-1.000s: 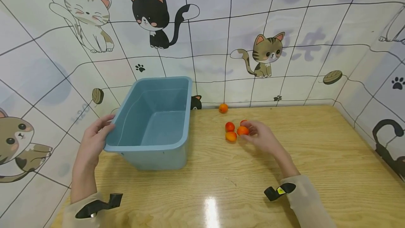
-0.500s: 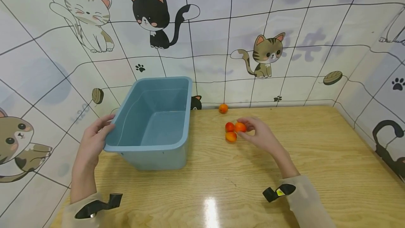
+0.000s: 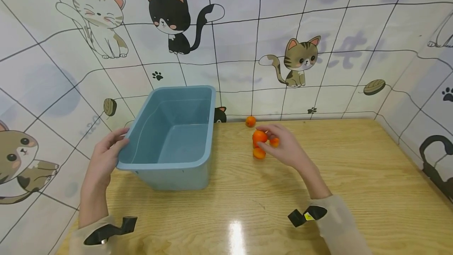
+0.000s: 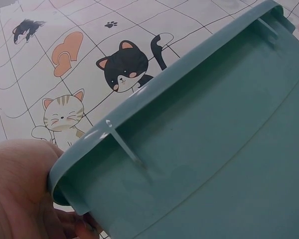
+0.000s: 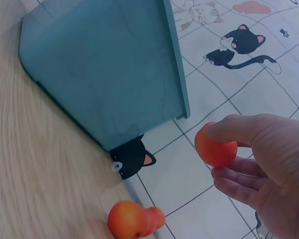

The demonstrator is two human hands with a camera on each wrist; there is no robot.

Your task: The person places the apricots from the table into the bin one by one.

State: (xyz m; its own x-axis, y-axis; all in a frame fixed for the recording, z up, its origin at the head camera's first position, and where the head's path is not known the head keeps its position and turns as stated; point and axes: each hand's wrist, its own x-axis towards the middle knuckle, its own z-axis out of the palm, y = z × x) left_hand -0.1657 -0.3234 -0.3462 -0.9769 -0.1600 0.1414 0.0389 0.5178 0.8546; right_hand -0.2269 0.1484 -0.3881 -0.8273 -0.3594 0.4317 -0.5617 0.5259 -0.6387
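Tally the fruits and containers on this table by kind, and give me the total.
Small round orange-red fruits: 5 (1 held by the right hand, 4 on the pale wooden table, some of them partly hidden)
Blue rectangular plastic tub: 1
Total: 6
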